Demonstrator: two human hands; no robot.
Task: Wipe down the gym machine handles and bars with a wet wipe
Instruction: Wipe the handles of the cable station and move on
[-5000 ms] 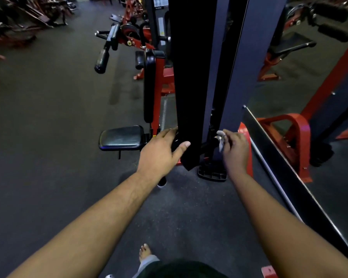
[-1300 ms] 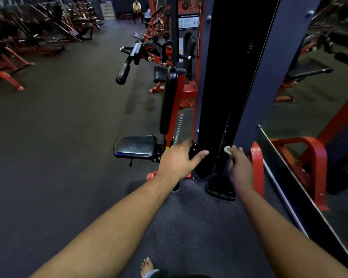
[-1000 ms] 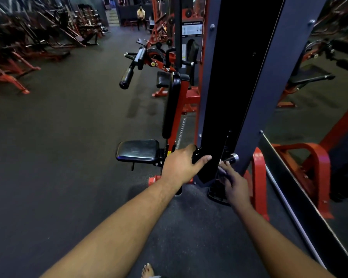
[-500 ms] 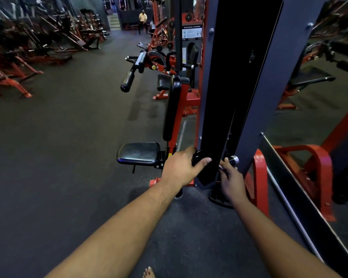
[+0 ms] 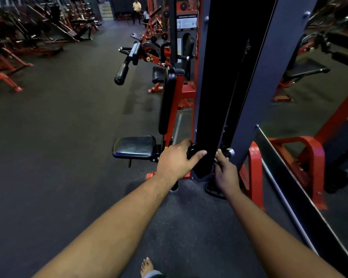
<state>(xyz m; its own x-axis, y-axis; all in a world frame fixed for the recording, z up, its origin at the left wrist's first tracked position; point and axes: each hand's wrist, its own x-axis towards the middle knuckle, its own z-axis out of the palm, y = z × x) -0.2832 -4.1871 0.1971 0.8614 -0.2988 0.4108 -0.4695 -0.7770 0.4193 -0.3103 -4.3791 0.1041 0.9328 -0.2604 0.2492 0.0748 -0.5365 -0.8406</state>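
A tall dark machine column (image 5: 225, 81) stands right in front of me. My left hand (image 5: 176, 160) grips a black handle (image 5: 191, 150) at the column's lower left side. My right hand (image 5: 226, 173) reaches under a short bar with a chrome end cap (image 5: 229, 152) on the column's right side, fingers curled around it. The wet wipe is hidden inside that hand; only a pale sliver shows near the fingers.
A black padded seat (image 5: 135, 146) and a red frame with a back pad (image 5: 169, 101) sit left of the column. A roller handle (image 5: 121, 73) juts out further back. A mirror wall (image 5: 309, 137) runs along the right. A person (image 5: 136, 9) stands far off.
My right hand has dropped from the top of the short bar to below it, uncovering the chrome end cap. The left hand has kept its grip on the black handle.
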